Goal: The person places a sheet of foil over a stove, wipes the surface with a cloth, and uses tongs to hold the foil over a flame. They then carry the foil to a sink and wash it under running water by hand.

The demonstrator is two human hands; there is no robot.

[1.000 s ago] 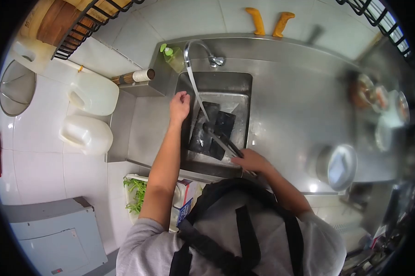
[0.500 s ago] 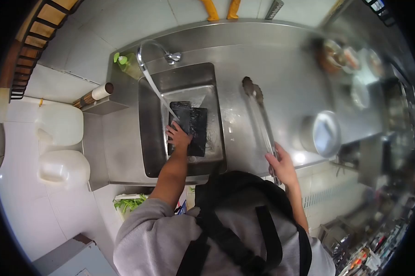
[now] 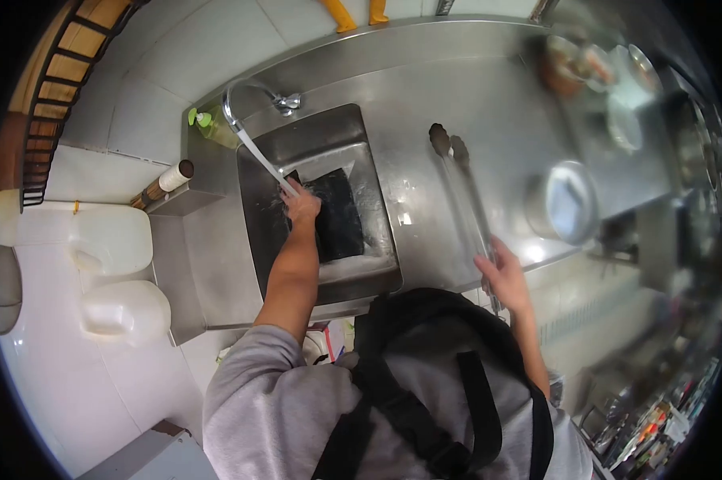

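My left hand (image 3: 303,206) is in the sink (image 3: 383,232) with its fingers curled at the edge of a wet black sheet (image 3: 341,212), soft-looking like cloth. Water from the curved tap (image 3: 230,112) runs down onto these fingers, and a dark corner of the sheet shows just past them. Much of the part under the hand is hidden. On the right, long metal tongs (image 3: 466,180) with dark scalloped tips lie slanted over the steel counter, tips away from me and slightly apart. Their handle end passes between the thumb and fingers of my right hand (image 3: 505,276) at the counter's front edge.
A white tub (image 3: 565,204) stands on the counter (image 3: 409,88) right of the tongs. Bowls (image 3: 565,68) sit at the back right. Behind the sink is a green pump bottle (image 3: 209,124). Two whitish plastic jugs (image 3: 125,312) are at the left.
My left hand has gone from lying spread on the black sheet to curled fingers under the water. The sheet lies differently. My right hand's grip on the tongs looks looser, their arms wider apart.
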